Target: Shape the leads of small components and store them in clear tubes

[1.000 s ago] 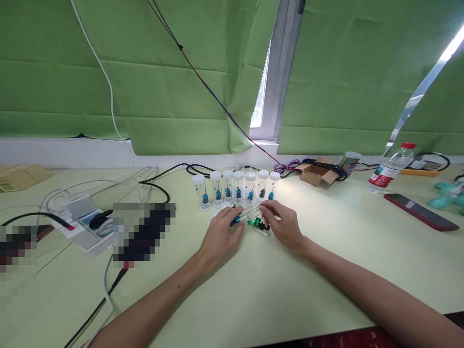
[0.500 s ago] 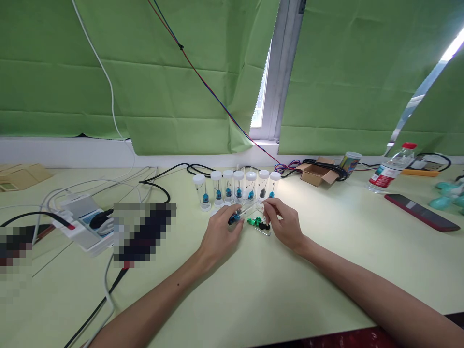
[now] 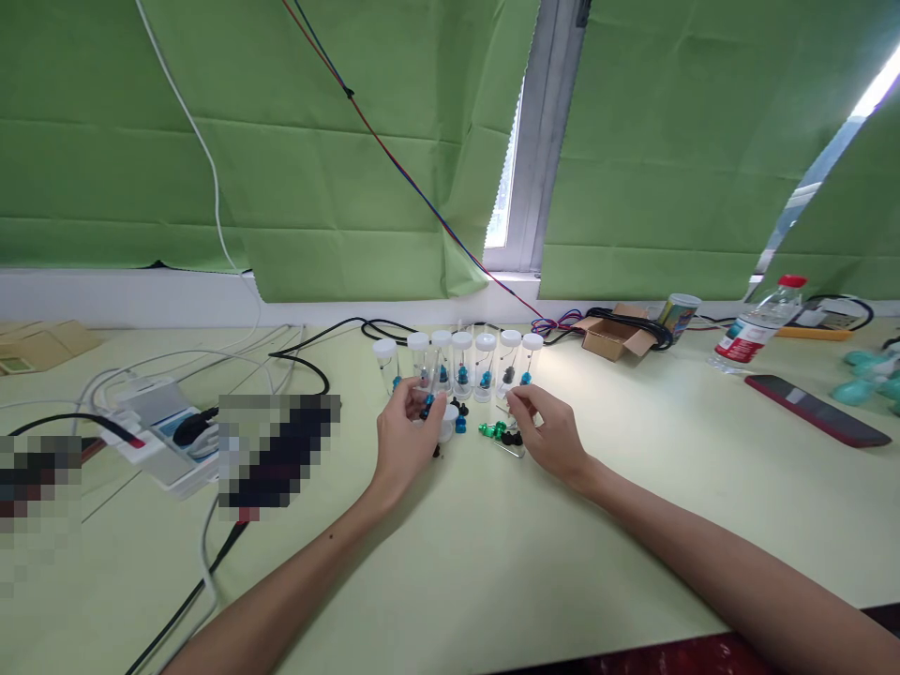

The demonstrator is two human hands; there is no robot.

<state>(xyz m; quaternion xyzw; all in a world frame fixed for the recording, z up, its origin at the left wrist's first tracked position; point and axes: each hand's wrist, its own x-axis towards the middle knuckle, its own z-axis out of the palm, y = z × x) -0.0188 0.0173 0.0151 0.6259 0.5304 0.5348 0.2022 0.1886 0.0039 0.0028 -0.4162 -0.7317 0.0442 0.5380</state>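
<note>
My left hand [image 3: 404,427] is closed around a clear plastic tube [image 3: 440,364], held upright with blue pieces near its bottom. Beside its thumb, a white round cap [image 3: 448,424] lies on the table, close to a loose blue piece [image 3: 460,425] and small black pieces [image 3: 459,407]. My right hand [image 3: 552,427] has its thumb and forefinger pinched together; what is between them, if anything, is too small to make out. Green pieces [image 3: 494,430], black pieces [image 3: 513,439] and a thin bent metal rod [image 3: 509,450] lie by its fingertips. Several white-capped tubes [image 3: 485,364] stand in a row behind.
A power strip [image 3: 165,441] with cables sits at left. Toward the right back are an open cardboard box [image 3: 619,333], a can [image 3: 679,317] and a water bottle [image 3: 760,328]. A dark phone [image 3: 816,411] lies at right, beside pale green objects [image 3: 862,384].
My left hand has moved left and raised the tube from slanted to upright. The cap and loose blue and black pieces now show. My right hand stays almost in place.
</note>
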